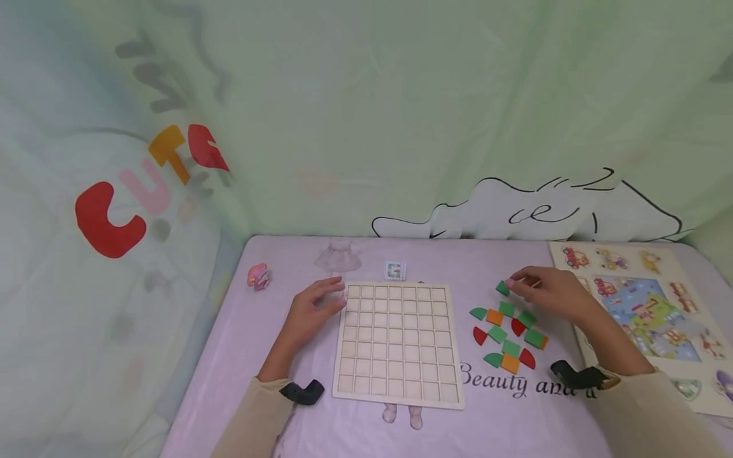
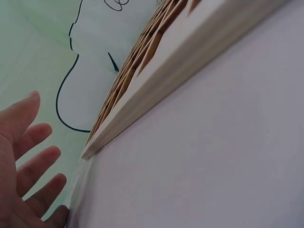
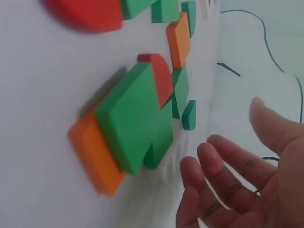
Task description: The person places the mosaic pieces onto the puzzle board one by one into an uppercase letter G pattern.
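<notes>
My left hand is at the left edge of a wooden grid board, with its fingertips right by the rim. In the left wrist view the fingers of the left hand are spread and hold nothing. To the right of the board, my right hand reaches over the table, its fingertips close to a small green piece. The right wrist view shows that green piece lying on the table, with the thumb and fingers of the right hand apart. Nearest in that view, a green square tile overlaps an orange tile.
Green, orange and red pieces, including a red quarter-circle, lie scattered beside the board. A small card with a letter G is behind the board. A pink figurine stands far left. A picture puzzle board lies at right.
</notes>
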`<act>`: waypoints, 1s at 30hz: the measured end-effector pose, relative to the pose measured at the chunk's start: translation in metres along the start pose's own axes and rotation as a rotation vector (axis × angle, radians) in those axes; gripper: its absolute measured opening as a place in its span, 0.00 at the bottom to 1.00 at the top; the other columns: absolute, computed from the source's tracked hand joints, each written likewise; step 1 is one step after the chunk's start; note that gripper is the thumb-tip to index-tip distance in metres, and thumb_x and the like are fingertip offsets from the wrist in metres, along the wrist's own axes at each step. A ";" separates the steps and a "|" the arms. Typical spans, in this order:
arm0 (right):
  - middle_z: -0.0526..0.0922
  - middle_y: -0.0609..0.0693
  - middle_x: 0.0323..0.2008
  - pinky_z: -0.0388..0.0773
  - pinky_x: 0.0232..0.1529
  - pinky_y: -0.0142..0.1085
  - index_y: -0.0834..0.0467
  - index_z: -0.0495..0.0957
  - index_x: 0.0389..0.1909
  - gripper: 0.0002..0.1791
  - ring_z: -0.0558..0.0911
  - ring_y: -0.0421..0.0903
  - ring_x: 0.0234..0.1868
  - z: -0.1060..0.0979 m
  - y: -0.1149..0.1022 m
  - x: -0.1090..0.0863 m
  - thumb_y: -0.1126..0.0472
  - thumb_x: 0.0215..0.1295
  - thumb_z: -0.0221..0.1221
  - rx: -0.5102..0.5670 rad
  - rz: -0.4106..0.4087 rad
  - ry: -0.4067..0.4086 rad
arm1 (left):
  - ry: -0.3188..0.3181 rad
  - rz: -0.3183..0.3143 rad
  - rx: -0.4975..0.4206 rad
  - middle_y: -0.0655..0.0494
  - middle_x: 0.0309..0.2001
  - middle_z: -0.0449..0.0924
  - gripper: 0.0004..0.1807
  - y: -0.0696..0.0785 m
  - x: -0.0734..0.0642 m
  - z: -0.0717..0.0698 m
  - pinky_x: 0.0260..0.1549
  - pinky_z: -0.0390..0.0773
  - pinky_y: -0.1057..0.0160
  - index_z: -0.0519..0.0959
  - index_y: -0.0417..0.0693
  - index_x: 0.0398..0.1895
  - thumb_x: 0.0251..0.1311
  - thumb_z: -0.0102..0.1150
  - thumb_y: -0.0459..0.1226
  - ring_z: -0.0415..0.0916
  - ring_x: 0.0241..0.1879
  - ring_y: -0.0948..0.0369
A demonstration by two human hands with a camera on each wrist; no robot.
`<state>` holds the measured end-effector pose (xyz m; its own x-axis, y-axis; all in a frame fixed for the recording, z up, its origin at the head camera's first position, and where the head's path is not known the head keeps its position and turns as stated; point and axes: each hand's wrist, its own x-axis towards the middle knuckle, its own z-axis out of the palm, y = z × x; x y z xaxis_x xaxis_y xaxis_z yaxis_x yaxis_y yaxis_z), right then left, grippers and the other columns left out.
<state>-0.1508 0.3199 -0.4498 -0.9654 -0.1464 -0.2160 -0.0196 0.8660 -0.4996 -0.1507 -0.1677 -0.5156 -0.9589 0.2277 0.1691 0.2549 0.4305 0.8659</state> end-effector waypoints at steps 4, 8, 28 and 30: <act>0.83 0.60 0.47 0.77 0.37 0.35 0.63 0.79 0.58 0.32 0.78 0.53 0.44 0.002 -0.002 0.005 0.38 0.71 0.58 0.092 0.066 -0.066 | -0.015 0.055 0.048 0.59 0.66 0.79 0.20 -0.007 0.001 0.001 0.72 0.67 0.49 0.86 0.53 0.55 0.60 0.72 0.46 0.69 0.72 0.55; 0.82 0.60 0.48 0.77 0.38 0.34 0.64 0.77 0.59 0.32 0.77 0.52 0.46 0.003 -0.001 0.008 0.40 0.70 0.61 0.165 0.124 -0.108 | -0.041 0.088 0.110 0.56 0.67 0.78 0.22 -0.011 0.002 0.002 0.74 0.64 0.47 0.86 0.52 0.55 0.58 0.74 0.44 0.68 0.73 0.52; 0.80 0.60 0.42 0.75 0.33 0.35 0.62 0.81 0.46 0.23 0.76 0.55 0.43 0.022 -0.009 0.022 0.47 0.61 0.70 0.167 0.225 -0.065 | -0.253 0.152 0.418 0.53 0.76 0.66 0.39 -0.016 0.000 0.000 0.79 0.46 0.41 0.81 0.55 0.64 0.48 0.78 0.56 0.55 0.79 0.49; 0.81 0.61 0.43 0.75 0.34 0.35 0.62 0.81 0.47 0.24 0.76 0.55 0.44 0.020 -0.010 0.022 0.48 0.61 0.70 0.177 0.236 -0.070 | -0.256 0.162 0.434 0.53 0.76 0.66 0.38 -0.015 0.000 0.001 0.79 0.47 0.40 0.81 0.56 0.64 0.48 0.77 0.57 0.55 0.79 0.48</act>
<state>-0.1661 0.2980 -0.4665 -0.9175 0.0108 -0.3975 0.2544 0.7843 -0.5659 -0.1546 -0.1736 -0.5287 -0.8556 0.5043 0.1170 0.4776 0.6819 0.5540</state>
